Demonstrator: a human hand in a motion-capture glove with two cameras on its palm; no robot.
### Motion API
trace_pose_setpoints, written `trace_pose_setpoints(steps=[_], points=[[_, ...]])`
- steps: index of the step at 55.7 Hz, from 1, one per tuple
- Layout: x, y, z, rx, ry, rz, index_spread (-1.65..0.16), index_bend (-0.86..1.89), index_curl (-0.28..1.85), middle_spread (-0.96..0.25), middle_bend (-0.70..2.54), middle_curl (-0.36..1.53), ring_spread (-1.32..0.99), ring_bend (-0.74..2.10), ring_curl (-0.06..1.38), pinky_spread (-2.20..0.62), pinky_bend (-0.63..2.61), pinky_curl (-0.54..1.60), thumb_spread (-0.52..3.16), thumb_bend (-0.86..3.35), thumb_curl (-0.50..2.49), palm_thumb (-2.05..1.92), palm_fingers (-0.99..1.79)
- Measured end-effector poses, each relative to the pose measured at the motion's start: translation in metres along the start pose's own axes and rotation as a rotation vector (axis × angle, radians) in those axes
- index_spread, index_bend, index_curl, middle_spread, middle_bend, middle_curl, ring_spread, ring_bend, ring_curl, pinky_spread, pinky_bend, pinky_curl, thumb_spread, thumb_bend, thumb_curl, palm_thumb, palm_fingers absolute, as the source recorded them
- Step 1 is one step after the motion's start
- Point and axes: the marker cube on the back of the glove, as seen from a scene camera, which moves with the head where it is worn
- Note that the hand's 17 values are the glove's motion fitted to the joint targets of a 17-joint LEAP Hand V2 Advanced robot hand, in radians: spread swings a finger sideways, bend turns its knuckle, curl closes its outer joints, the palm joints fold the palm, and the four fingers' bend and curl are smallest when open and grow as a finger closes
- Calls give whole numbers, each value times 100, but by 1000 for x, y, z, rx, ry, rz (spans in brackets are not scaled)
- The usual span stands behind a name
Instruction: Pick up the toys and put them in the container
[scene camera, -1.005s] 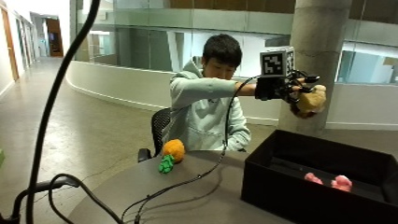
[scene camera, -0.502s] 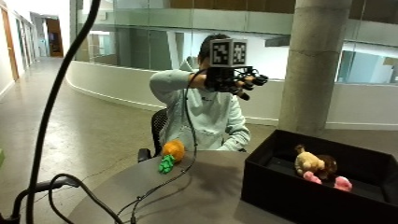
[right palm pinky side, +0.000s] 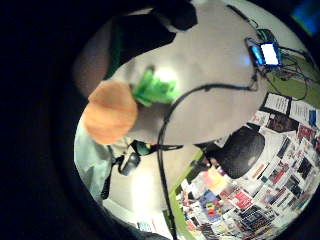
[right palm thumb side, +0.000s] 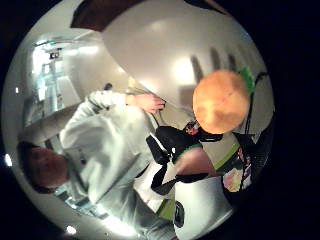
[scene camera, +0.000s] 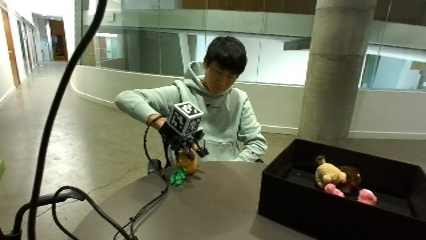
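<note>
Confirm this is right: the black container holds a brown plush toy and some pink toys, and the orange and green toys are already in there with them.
Not right. The orange toy and green toy are on the table, under the hand, as the outside view shows. The black container does hold the brown plush toy and pink toys.

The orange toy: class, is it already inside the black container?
No. In the outside view the orange toy sits on the table under the gloved right hand, apart from the black container.
</note>
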Motion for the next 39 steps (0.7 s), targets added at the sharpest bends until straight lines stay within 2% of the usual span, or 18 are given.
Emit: trace_pose_setpoints(steps=[4,8,12,15,18,23,25,31,39], points=[[-4,-4,37,-16,10,-5,-31,24,29,-1,8,21,1,10,18,7,81,35,116,-2,36,9,-20],[-3,-13,54,36,12,-20,-32,23,30,-1,6,19,2,17,19,7,90,37,117,2,37,17,-14],[7,-30,45,135,11,-33,-33,20,30,-1,9,16,1,37,22,5,99,39,124,11,40,35,11],[8,-41,37,161,-2,-37,-32,21,30,-3,21,19,-6,51,24,0,94,35,128,17,43,44,43],[-7,-41,40,114,-43,-27,-31,14,29,-8,34,23,-14,68,29,-9,91,34,127,22,48,56,68],[-9,-57,27,-12,-135,-40,-29,17,32,-13,43,28,-24,79,35,-21,94,37,112,23,56,66,81],[-7,-65,18,-61,-151,-62,-29,24,34,-15,52,31,-27,87,38,-24,92,37,104,23,59,67,106],[-18,-84,-15,-165,-173,-96,-29,38,43,-19,70,40,-33,95,45,-30,90,40,84,19,66,67,117],[-51,-107,-77,-169,-170,-122,-27,56,54,-21,88,50,-36,106,51,-33,94,43,61,17,74,66,117]])
